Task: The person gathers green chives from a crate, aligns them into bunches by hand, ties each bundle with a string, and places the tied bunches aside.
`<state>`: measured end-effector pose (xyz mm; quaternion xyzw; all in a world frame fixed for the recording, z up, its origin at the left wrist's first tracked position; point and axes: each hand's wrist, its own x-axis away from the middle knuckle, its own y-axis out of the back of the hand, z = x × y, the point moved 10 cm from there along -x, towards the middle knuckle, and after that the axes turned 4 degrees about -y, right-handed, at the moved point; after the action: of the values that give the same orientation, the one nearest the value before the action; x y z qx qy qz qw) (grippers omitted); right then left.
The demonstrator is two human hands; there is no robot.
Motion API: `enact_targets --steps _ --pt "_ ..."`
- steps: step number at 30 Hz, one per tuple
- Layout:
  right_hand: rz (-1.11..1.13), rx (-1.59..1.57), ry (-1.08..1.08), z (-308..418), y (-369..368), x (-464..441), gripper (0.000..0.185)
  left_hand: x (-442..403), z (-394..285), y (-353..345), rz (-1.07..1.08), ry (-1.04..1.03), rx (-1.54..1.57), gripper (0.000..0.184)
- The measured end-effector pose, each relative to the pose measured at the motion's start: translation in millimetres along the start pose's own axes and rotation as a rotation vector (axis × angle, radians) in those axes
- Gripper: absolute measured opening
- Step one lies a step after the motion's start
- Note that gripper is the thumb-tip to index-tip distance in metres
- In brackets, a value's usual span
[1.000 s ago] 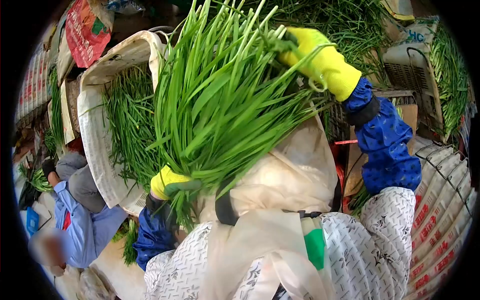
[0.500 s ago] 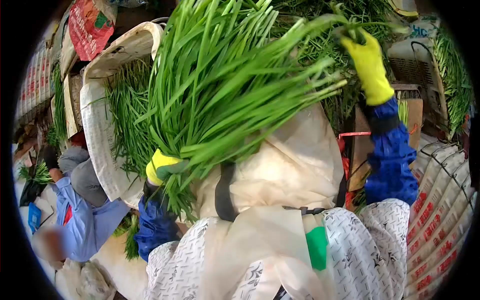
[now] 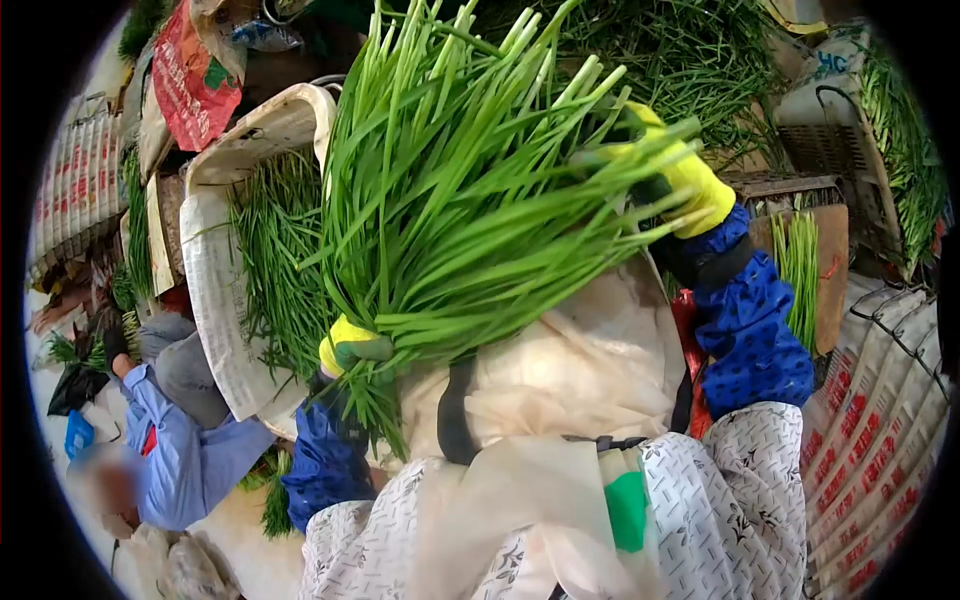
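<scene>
A large, fanned-out bunch of garlic chives (image 3: pixel 430 220) fills the middle of the view, pale cut ends toward the top and right. My left hand (image 3: pixel 355 345), in a yellow and dark glove, is closed around the leafy lower end of the bunch. Some leaf tips hang below that grip. At the right side of the bunch is my right hand (image 3: pixel 690 185), in a matching glove, its fingers stretched out and apart among the stalks. Leaves and motion blur partly hide those fingers. Beneath the bunch lies my cream apron (image 3: pixel 560 360).
A white-lined basket (image 3: pixel 215 290) holding more chives (image 3: pixel 280 250) stands at left. Loose greens (image 3: pixel 680 70) lie heaped at the back. Upright cut stalks (image 3: pixel 796 275) and a crate (image 3: pixel 825 110) are at right. A person in a blue shirt (image 3: pixel 180 450) sits at lower left.
My right hand has come down and left, from above the right side to beside the stalks. A few blades it held out to the right no longer stretch there. The left hand keeps its grip.
</scene>
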<state>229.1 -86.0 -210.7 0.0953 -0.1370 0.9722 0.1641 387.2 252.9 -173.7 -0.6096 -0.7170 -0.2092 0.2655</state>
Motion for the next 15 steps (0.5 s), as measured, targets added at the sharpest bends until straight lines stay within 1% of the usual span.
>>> enact_targets --steps 2,5,6,8,9,10,11,12,13,14,15 --pt "0.026 -0.113 -0.027 -3 -3 2 0.046 0 0 0 -0.002 -0.006 0.018 0.038" --pt "0.05 -0.167 -0.047 6 -2 2 0.039 1 0 1 -0.013 -0.016 0.042 0.038" --pt "0.001 -0.193 -0.08 7 2 1 0.036 1 0 1 -0.015 -0.021 0.051 0.038" --pt "-0.345 -0.416 -0.253 14 22 0 0.031 0 2 1 -0.021 -0.029 0.071 0.038" --pt "-0.288 -0.408 -0.059 32 29 -4 0.031 -1 1 1 -0.019 -0.035 0.082 0.038" --pt "-0.164 -0.482 0.062 38 53 -10 0.032 -2 1 1 -0.021 -0.042 0.1 0.038" --pt "-0.026 -0.565 0.173 43 76 -13 0.034 -2 1 0 -0.018 -0.047 0.12 0.038" --pt "0.177 -0.726 0.213 56 92 -17 0.036 -2 1 0 -0.019 -0.057 0.157 0.038" --pt "-0.223 -0.299 0.145 41 145 -5 0.04 -3 0 0 -0.019 -0.061 0.155 0.038" --pt "-0.637 0.168 0.032 68 142 8 0.044 -6 0 1 -0.026 -0.072 0.179 0.038" --pt "-0.602 0.383 0.18 92 108 4 0.049 -9 4 1 -0.014 -0.019 0.025 0.041"
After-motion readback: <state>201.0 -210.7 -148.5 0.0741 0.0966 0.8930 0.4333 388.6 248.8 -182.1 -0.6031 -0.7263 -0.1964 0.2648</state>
